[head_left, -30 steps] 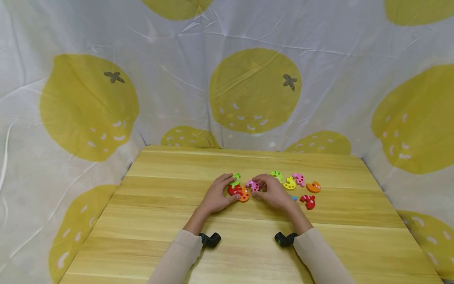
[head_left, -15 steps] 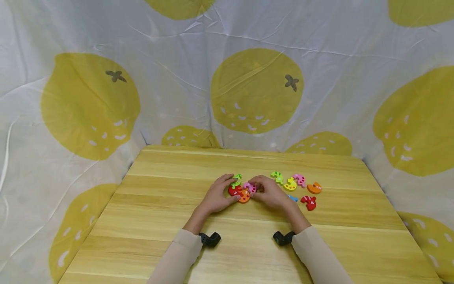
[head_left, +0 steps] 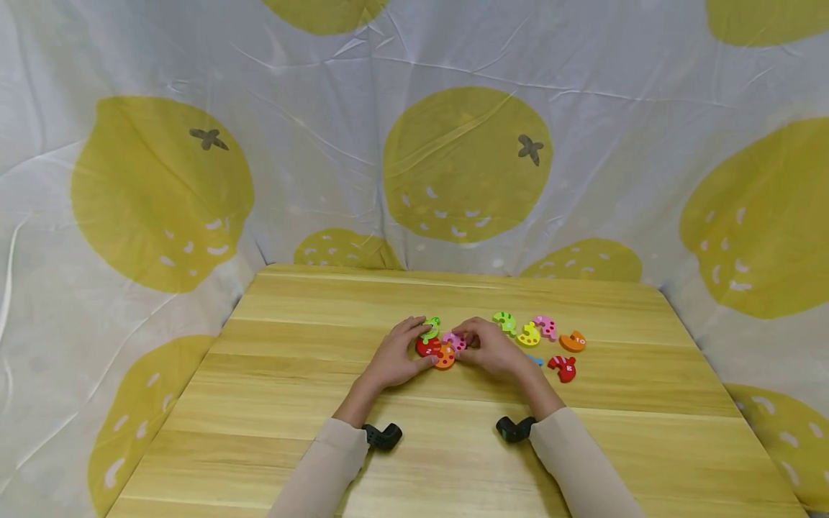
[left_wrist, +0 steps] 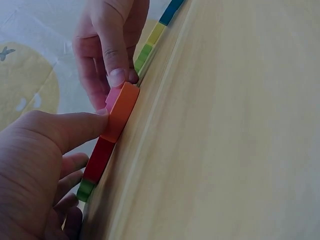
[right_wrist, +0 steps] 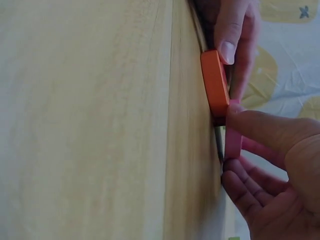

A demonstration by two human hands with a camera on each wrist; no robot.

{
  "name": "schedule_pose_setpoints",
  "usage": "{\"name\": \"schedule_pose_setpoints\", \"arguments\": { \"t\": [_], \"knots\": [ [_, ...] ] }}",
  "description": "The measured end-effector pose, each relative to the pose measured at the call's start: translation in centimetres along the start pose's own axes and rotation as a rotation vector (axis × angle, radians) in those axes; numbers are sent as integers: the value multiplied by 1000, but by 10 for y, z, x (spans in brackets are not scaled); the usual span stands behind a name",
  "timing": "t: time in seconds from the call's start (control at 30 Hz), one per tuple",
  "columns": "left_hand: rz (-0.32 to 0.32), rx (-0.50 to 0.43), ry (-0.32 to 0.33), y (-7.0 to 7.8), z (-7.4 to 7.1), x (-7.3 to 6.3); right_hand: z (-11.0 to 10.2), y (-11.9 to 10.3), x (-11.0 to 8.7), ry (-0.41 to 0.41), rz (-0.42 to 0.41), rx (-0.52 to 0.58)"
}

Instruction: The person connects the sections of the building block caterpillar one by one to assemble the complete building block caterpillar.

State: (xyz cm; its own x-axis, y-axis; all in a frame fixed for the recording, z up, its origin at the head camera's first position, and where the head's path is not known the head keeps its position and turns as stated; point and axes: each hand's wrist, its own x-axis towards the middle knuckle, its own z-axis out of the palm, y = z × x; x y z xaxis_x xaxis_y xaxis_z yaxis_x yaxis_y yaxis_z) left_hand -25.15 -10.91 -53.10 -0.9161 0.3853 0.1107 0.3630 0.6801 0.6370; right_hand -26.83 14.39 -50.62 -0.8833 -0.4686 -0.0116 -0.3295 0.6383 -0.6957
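My left hand point(head_left: 396, 360) curves around a short chain of flat puzzle pieces. Its thumb rests on the orange piece point(head_left: 444, 357) marked 3, with the other fingers at the green head piece point(head_left: 430, 331). Between those two lies the red piece point(head_left: 424, 347), marked 2. My right hand point(head_left: 495, 351) pinches a pink dotted piece point(head_left: 457, 342) between thumb and fingers, right against the orange piece's upper right edge. In the right wrist view the pink piece point(right_wrist: 233, 140) sits a little raised beside the orange piece point(right_wrist: 215, 82). The right fingers partly cover it.
Right of my right hand lie loose pieces: green point(head_left: 504, 321), yellow point(head_left: 529, 334), pink point(head_left: 545, 327), orange marked 10 point(head_left: 573, 341) and red marked 8 point(head_left: 563, 368). A blue piece point(head_left: 535, 360) is partly hidden by that hand. A lemon-print cloth point(head_left: 466, 165) hangs behind the wooden table point(head_left: 311, 309).
My right hand has moved left with the pink piece, closing the gap to the orange piece. My left hand has stayed in place on the chain.
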Motion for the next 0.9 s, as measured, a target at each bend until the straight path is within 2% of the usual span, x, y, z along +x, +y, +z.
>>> {"name": "schedule_pose_setpoints", "arguments": {
  "t": [0.23, 0.57, 0.9],
  "knots": [
    [6, 4, 9, 0, 0, 2, -1, -2, -4, 14, -44, 5],
    [58, -22, -37, -3, 3, -7, 11, 5, -5, 29, 0, 34],
    [60, -21, -32, -2, 1, -3, -7, 16, -15, 171, 42, 23]
  ]
}}
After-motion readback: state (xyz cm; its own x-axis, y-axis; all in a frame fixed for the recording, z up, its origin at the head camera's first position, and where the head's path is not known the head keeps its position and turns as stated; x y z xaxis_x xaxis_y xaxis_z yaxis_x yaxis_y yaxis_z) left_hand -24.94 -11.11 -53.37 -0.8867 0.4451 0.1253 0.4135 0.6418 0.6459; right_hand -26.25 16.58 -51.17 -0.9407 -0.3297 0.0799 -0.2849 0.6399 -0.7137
